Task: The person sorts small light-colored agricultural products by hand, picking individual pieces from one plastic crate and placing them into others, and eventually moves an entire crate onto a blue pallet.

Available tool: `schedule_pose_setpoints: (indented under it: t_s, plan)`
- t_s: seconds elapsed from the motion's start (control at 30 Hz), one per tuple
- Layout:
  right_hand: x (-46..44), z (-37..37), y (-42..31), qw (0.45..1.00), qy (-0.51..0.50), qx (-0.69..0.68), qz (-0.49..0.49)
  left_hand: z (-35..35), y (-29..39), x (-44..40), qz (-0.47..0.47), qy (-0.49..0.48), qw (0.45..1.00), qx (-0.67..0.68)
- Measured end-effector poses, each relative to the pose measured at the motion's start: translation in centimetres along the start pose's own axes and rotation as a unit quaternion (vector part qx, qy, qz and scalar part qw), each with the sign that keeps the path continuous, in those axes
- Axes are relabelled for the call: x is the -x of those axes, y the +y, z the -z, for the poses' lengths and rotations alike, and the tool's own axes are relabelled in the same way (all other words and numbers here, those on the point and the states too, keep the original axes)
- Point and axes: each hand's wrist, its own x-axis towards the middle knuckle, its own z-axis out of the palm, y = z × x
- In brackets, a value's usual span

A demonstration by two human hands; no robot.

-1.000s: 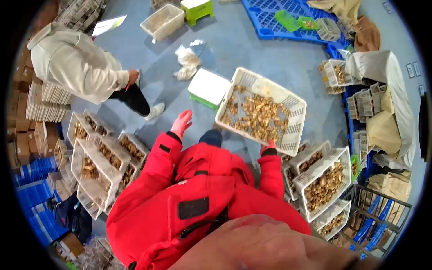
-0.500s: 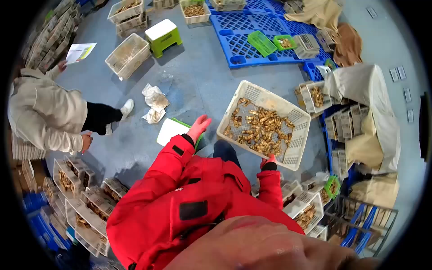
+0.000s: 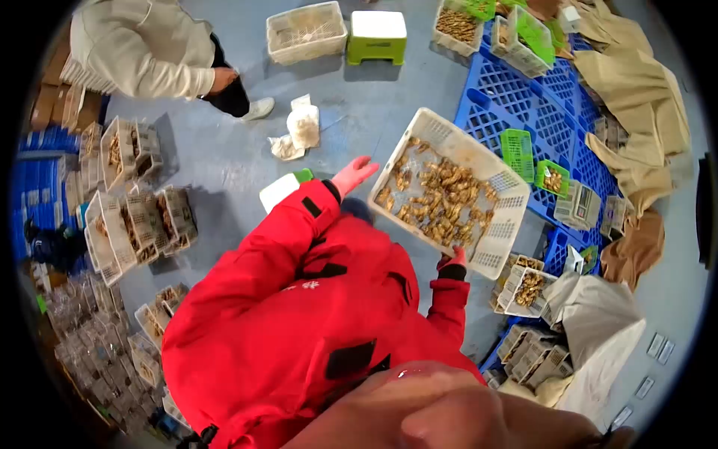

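A white plastic crate (image 3: pixel 502 224) with slotted walls is held out tilted in front of me. Inside lie many knobbly golden-brown root-like pieces (image 3: pixel 445 196), gathered toward the lower middle. My right hand (image 3: pixel 453 259) grips the crate at its near wall, with some fingers hidden by the rim. Close to the crate's left side, my left hand (image 3: pixel 354 176) is stretched out with its fingers extended, holding nothing. A white-topped stool with green sides (image 3: pixel 280 191) stands beyond my left forearm.
Another person in a light hoodie (image 3: pixel 149 49) stands at upper left. Blue pallets (image 3: pixel 550 112) with small green baskets (image 3: pixel 517 153) lie at right. Crumpled white sacks (image 3: pixel 303 127) are on the floor. Filled crates (image 3: pixel 127 224) stand at left; a second stool (image 3: pixel 376 49) is farther off.
My body and view have turned left, so the surroundings have swung clockwise around me. The crate has come along in my right hand. The other person's paper has left the view.
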Motion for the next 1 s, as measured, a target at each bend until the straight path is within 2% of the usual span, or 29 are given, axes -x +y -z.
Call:
schedule_pose_setpoints:
  t_s: [0.07, 0.13, 0.17, 0.2, 0.27, 0.3, 0.4, 0.43, 0.47, 0.53, 0.57, 0.63, 0.7, 0.77, 0.8, 0.87, 0.9, 0.93, 1.0]
  plan:
    - [-3.9, 0.0, -2.6, 0.996, -0.046, -0.033, 0.065, -0.4, 0.5, -0.7, 0.023, 0.013, 1.0, 0.01]
    - [-5.4, -3.2, -6.8, 0.996, -0.006, 0.014, 0.087, -0.4, 0.8, -4.0, 0.064, 0.028, 0.997, 0.025]
    - [-8.3, -4.5, -8.6, 0.997, -0.006, -0.007, 0.079, -0.4, 1.3, -5.9, 0.077, 0.028, 0.995, 0.061]
    - [-6.6, -7.1, -11.0, 0.996, 0.029, 0.019, 0.081, -0.6, 2.0, -7.6, 0.088, 0.021, 0.992, 0.093]
    - [-6.9, -6.2, -12.0, 0.996, -0.039, 0.007, 0.076, -1.6, 2.3, -7.3, 0.048, -0.001, 0.988, 0.149]
    - [-7.0, -5.5, -12.5, 0.995, 0.007, 0.04, 0.096, -2.3, 1.1, -8.4, 0.051, 0.007, 0.99, 0.135]
    - [-7.4, -4.1, -13.1, 0.988, -0.051, 0.021, 0.147, -4.0, 0.9, -7.7, 0.025, 0.026, 0.992, 0.12]
    - [-10.0, -3.1, -13.6, 0.988, -0.031, 0.054, 0.141, -4.9, 0.9, -7.1, 0.013, 0.03, 0.991, 0.127]
    - [-9.4, -3.4, -13.9, 0.985, 0.024, 0.057, 0.16, -6.4, 2.0, -6.3, -0.024, 0.035, 0.981, 0.19]
    - [-12.7, -2.7, -13.8, 0.979, -0.05, 0.028, 0.197, -6.8, -2.2, -10.0, -0.098, -0.009, 0.983, 0.155]
    - [-9.8, -3.3, -13.8, 0.984, -0.022, 0.061, 0.167, -6.5, -6.0, -12.9, -0.118, -0.007, 0.987, 0.106]
    - [-10.7, -3.3, -12.8, 0.979, -0.009, 0.077, 0.188, -6.6, -8.4, -13.4, -0.087, 0.019, 0.991, 0.095]
    - [-14.6, -2.9, -11.8, 0.97, -0.046, 0.076, 0.228, -5.9, -11.3, -15.2, -0.059, 0.041, 0.996, 0.047]
    - [-18.8, -2.4, -11.6, 0.943, -0.102, 0.099, 0.302, -6.4, -13.7, -16.6, -0.107, 0.038, 0.987, 0.11]
    - [-20.6, -2.7, -11.8, 0.95, -0.101, 0.085, 0.282, -6.4, -14.4, -16.9, -0.138, 0.032, 0.98, 0.143]
    - [-21.7, -2.4, -11.9, 0.964, -0.094, 0.063, 0.242, -7.8, -16.6, -17.0, -0.112, 0.097, 0.98, 0.135]
    - [-22.5, -1.7, -11.8, 0.949, -0.102, 0.088, 0.283, -8.4, -17.5, -16.6, -0.139, 0.091, 0.977, 0.136]
    - [-21.7, -1.3, -11.8, 0.954, -0.07, 0.107, 0.27, -9.7, -18.3, -16.0, -0.151, 0.106, 0.966, 0.181]
    - [-22.4, -0.3, -12.0, 0.928, -0.088, 0.21, 0.296, -10.1, -21.2, -15.8, -0.146, 0.129, 0.963, 0.187]
